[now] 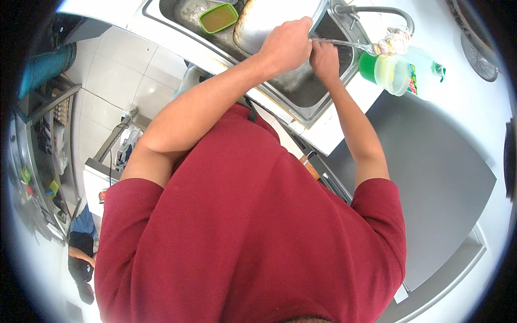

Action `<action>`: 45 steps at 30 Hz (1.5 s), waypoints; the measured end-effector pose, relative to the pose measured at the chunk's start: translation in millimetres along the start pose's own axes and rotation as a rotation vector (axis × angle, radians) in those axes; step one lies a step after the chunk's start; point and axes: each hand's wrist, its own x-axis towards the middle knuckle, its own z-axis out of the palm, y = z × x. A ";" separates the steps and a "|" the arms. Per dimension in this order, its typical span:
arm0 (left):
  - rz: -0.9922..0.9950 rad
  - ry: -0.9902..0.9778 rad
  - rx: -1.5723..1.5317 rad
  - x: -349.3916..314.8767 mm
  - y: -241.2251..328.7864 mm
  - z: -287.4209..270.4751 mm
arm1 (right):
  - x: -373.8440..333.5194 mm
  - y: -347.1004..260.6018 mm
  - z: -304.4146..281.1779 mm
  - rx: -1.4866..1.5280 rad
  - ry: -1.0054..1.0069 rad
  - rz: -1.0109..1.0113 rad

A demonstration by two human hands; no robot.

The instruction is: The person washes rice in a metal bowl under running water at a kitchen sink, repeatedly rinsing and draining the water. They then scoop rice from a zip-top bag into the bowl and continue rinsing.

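Observation:
A large metal pot (272, 22) with browned, scorched patches along its edge leans over the double sink (301, 110). My left hand (288, 46) is closed on the pot's rim. Just right of it, my right hand (325, 60) has its fingers curled in beside the pot. What those fingers hold, if anything, is hidden. A glassy streak that looks like running water (344, 44) passes above my right hand. It comes from a pale, lumpy wrap (393, 43) at the end of the curved tap (377, 9).
A green-rimmed tub of brownish liquid (218, 19) sits in the left basin. Right of the sink are a green-and-clear container (389, 74) and a clear bottle with a green cap (439, 70). A grey panel (425, 183) lies to my right. Another person (82, 253) is far left, near shelves (51, 156).

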 end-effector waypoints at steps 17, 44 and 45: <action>0.021 0.127 0.008 3.2 -10.7 -6.2 | 53.2 25.3 35.9 1.400 -0.527 1.073; -0.070 0.114 -0.091 0.5 -24.5 -14.5 | -4.9 46.8 43.9 0.162 -1.136 -0.165; -0.049 0.132 -0.085 0.0 -24.6 -14.9 | -4.4 52.3 44.7 0.111 -0.930 -0.137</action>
